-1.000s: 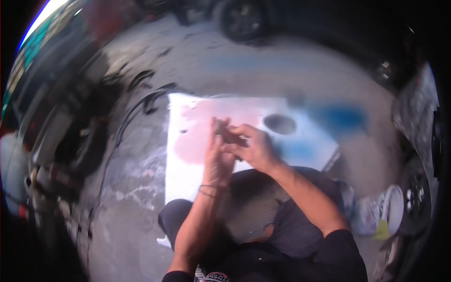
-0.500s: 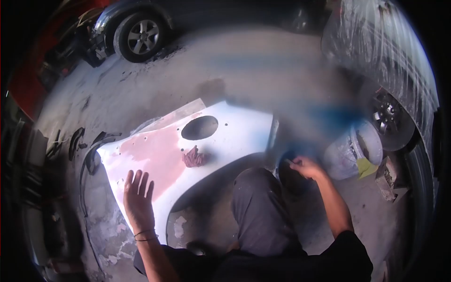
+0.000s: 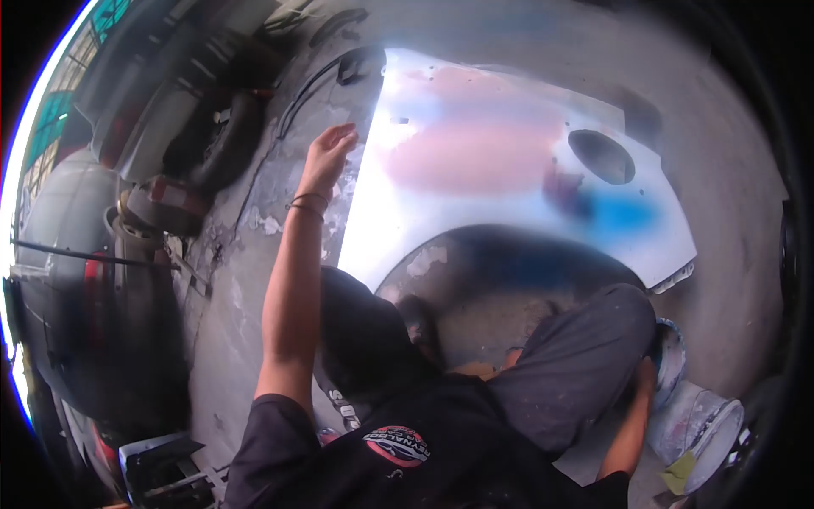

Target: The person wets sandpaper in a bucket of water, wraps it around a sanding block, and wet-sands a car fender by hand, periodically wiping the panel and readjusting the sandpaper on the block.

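A white car fender (image 3: pixel 360 229) with a large pinkish patch (image 3: pixel 475 153) lies in front of me. My left hand (image 3: pixel 331 157) is raised by the fender's left edge, its fingers slightly bent and nothing in them. Whether it touches the panel I cannot tell. On the fender near the oval hole sits a crumpled dark red cloth (image 3: pixel 566 191), blurred. Down at the right, my right hand (image 3: pixel 646 377) is beside a round container (image 3: pixel 672 356). My knee hides most of its fingers and anything they may hold.
A whitish, stained bucket (image 3: pixel 687 424) with a yellow-green piece (image 3: pixel 681 473) on its side stands at the lower right. My bent knee (image 3: pixel 619 314) comes between the fender and the containers. Car parts (image 3: pixel 212 136) and a dark bumper-like shape (image 3: pixel 140 314) crowd the left side.
The view has turned left, so the fender appears further up and right. My left hand has gone from over the panel to its left edge. The right hand's fingers are now hidden.
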`<control>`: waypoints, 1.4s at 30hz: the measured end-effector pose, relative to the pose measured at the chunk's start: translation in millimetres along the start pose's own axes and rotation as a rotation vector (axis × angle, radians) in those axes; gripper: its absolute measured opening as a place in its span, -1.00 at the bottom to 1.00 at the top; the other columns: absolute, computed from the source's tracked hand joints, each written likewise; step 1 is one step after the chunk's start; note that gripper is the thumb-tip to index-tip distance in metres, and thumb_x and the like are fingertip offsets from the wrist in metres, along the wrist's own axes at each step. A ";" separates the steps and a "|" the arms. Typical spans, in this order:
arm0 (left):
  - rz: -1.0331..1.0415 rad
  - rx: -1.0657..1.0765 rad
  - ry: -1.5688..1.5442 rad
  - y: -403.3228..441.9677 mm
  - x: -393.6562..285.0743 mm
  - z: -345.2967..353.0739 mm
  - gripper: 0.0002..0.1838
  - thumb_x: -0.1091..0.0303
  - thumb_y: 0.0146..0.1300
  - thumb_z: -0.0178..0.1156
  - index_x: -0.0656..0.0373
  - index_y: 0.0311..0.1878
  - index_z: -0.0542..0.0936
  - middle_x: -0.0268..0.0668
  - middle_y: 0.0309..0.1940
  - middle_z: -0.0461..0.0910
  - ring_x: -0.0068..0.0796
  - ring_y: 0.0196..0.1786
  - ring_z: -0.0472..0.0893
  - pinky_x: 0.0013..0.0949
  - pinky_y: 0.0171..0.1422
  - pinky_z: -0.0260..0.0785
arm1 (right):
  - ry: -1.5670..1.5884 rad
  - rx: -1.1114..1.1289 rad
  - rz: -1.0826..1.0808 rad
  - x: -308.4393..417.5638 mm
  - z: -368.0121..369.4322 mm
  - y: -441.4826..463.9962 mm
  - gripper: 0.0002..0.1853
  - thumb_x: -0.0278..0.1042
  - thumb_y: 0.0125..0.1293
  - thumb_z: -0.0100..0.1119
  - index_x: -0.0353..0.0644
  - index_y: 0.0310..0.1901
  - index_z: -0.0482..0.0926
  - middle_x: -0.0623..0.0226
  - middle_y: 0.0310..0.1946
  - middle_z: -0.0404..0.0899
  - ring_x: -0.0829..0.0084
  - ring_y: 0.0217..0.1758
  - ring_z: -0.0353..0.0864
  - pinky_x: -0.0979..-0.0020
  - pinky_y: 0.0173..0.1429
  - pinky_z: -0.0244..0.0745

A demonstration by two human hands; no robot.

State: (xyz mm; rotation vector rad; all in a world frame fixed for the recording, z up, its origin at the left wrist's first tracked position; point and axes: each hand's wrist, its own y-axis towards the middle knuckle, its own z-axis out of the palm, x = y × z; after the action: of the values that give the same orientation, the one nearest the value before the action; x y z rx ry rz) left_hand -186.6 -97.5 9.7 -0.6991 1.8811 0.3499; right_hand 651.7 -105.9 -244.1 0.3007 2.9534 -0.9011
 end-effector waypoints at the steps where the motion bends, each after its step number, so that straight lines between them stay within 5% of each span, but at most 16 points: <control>1: -0.039 0.005 0.138 10.9 26.9 -9.0 -0.34 0.07 0.58 0.37 0.28 0.57 0.55 0.09 0.49 0.63 0.02 0.53 0.63 -0.03 0.67 0.43 | -0.043 -0.084 0.008 -8.9 -17.4 -8.6 -0.59 -0.02 0.56 0.24 -0.21 0.15 0.74 -0.19 0.06 0.82 -0.25 0.22 0.79 -0.12 0.27 0.67; 3: -0.150 0.048 0.372 38.3 89.0 -18.7 -0.09 -0.04 0.38 0.54 0.28 0.64 0.47 0.16 0.53 0.57 0.05 0.57 0.58 -0.10 0.68 0.40 | 0.118 -0.208 -0.021 11.1 -99.9 -61.7 -0.66 -0.04 0.54 0.35 -0.17 0.04 0.72 -0.11 -0.09 0.84 -0.18 0.05 0.84 -0.03 0.15 0.65; 4: -0.159 0.055 0.352 42.6 114.5 -10.7 -0.09 -0.04 0.38 0.54 0.28 0.64 0.47 0.16 0.53 0.57 0.05 0.57 0.58 -0.10 0.68 0.40 | 0.378 -0.198 -0.165 -8.8 -114.3 -52.4 -0.72 -0.19 0.56 0.38 -0.21 0.09 0.68 0.01 -0.14 0.85 0.05 -0.04 0.87 0.09 0.10 0.66; 5: -0.212 0.092 0.512 45.1 135.7 -1.6 0.00 -0.08 0.30 0.58 0.27 0.67 0.42 0.17 0.55 0.55 0.06 0.59 0.57 -0.10 0.69 0.40 | 0.557 -0.161 -0.239 16.4 -156.3 -71.5 -0.71 -0.36 0.58 0.36 -0.26 0.22 0.64 0.11 0.00 0.84 0.30 0.10 0.83 0.25 0.20 0.64; 7: -0.229 0.081 0.520 42.7 190.1 23.5 0.16 -0.17 0.18 0.65 0.22 0.71 0.35 0.19 0.57 0.51 0.08 0.60 0.55 -0.10 0.70 0.39 | 0.820 -0.229 -0.519 71.2 -212.5 -86.4 -0.61 -0.44 0.58 0.34 -0.32 0.35 0.59 0.14 0.18 0.76 0.38 0.27 0.74 0.33 0.36 0.59; 12: -0.133 -0.081 0.251 1.9 203.2 34.4 0.20 -0.21 0.07 0.67 -0.01 0.73 0.33 0.17 0.53 0.55 0.11 0.54 0.60 -0.06 0.59 0.48 | 0.592 -0.266 -0.897 322.9 -315.8 -161.7 -0.55 -0.43 0.53 0.40 -0.38 0.37 0.64 0.17 0.30 0.73 0.35 0.36 0.69 0.32 0.48 0.54; 15: -0.225 -0.174 0.364 -22.1 187.8 42.9 0.14 -0.27 0.16 0.57 -0.10 0.76 0.31 0.12 0.45 0.61 0.13 0.53 0.59 0.15 0.58 0.40 | 0.467 -0.317 -1.132 464.2 -276.3 -135.5 -0.63 -0.19 0.64 0.28 -0.23 0.28 0.75 0.12 0.21 0.80 0.25 0.31 0.75 0.21 0.44 0.57; 18: -0.229 -0.239 0.468 -20.9 186.2 44.2 0.06 -0.28 0.27 0.45 -0.20 0.78 0.29 0.10 0.41 0.63 0.14 0.51 0.57 0.33 0.62 0.25 | 0.370 -0.664 -1.457 569.6 -204.1 -118.3 -0.67 -0.22 0.67 0.22 -0.13 0.28 0.78 0.12 0.21 0.82 0.08 0.30 0.75 0.07 0.43 0.57; 22: -0.336 -0.163 0.422 -13.3 179.5 45.9 0.05 -0.24 0.26 0.46 -0.26 0.78 0.27 0.07 0.40 0.61 0.17 0.51 0.56 0.37 0.62 0.23 | 0.344 -0.654 -1.535 618.9 -122.6 -99.5 -0.51 -0.36 0.56 0.31 -0.07 0.48 0.63 0.07 0.21 0.69 -0.06 0.26 0.63 -0.06 0.45 0.46; 25: -0.327 -0.207 0.412 -14.0 178.2 49.9 0.02 -0.17 0.28 0.47 -0.26 0.77 0.28 0.06 0.40 0.61 0.17 0.49 0.56 0.46 0.60 0.21 | 0.143 -0.940 -1.381 612.3 -97.3 -110.4 -0.45 -0.36 0.59 0.28 0.02 0.57 0.58 0.12 0.22 0.67 -0.03 0.22 0.59 -0.06 0.40 0.45; 29: -0.273 -0.261 0.395 -17.1 186.2 52.9 -0.07 -0.03 0.33 0.47 -0.20 0.74 0.35 0.03 0.39 0.61 0.13 0.51 0.52 0.51 0.60 0.17 | 0.078 -0.986 -1.446 657.4 -110.3 -85.4 -0.46 -0.35 0.59 0.28 0.05 0.56 0.60 0.12 0.23 0.67 0.00 0.21 0.59 -0.07 0.35 0.49; 32: -0.252 -0.297 0.349 -20.4 181.0 53.9 -0.13 0.05 0.34 0.49 -0.16 0.70 0.41 0.03 0.41 0.60 0.10 0.55 0.48 0.50 0.63 0.13 | 0.053 -0.871 -1.301 724.6 -146.4 -88.4 -0.50 -0.30 0.58 0.29 0.08 0.51 0.62 0.13 0.19 0.68 0.00 0.21 0.60 -0.09 0.31 0.53; 34: -0.289 -0.318 0.311 -19.0 176.2 54.7 -0.12 0.09 0.32 0.51 -0.14 0.69 0.43 0.04 0.43 0.59 0.10 0.55 0.49 0.47 0.65 0.11 | 0.131 -0.994 -1.231 756.4 -153.2 -98.3 -0.53 -0.25 0.56 0.31 0.10 0.47 0.64 0.13 0.14 0.68 -0.03 0.21 0.61 -0.12 0.27 0.54; 38: -0.297 -0.301 0.286 -16.3 169.7 50.7 -0.14 0.12 0.31 0.52 -0.09 0.67 0.45 0.03 0.43 0.60 0.11 0.56 0.48 0.43 0.68 0.08 | 0.007 -0.862 -1.364 745.1 -106.7 -115.5 -0.59 -0.17 0.63 0.21 0.18 0.44 0.63 0.15 0.18 0.68 -0.04 0.25 0.60 -0.13 0.30 0.49; 42: -0.292 -0.299 0.264 -17.3 175.9 48.4 -0.18 0.11 0.33 0.50 -0.04 0.65 0.47 0.01 0.44 0.59 0.11 0.57 0.47 0.41 0.70 0.06 | -0.049 -0.964 -1.384 751.8 -122.5 -100.8 -0.59 -0.12 0.64 0.19 0.15 0.44 0.62 0.15 0.20 0.68 -0.04 0.27 0.60 -0.18 0.37 0.41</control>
State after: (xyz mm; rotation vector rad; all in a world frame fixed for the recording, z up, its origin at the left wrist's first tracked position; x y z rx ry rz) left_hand -189.2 -139.0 -168.8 -1.2584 1.9552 0.3674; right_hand -102.8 10.6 -157.3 -1.7956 2.7454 0.6696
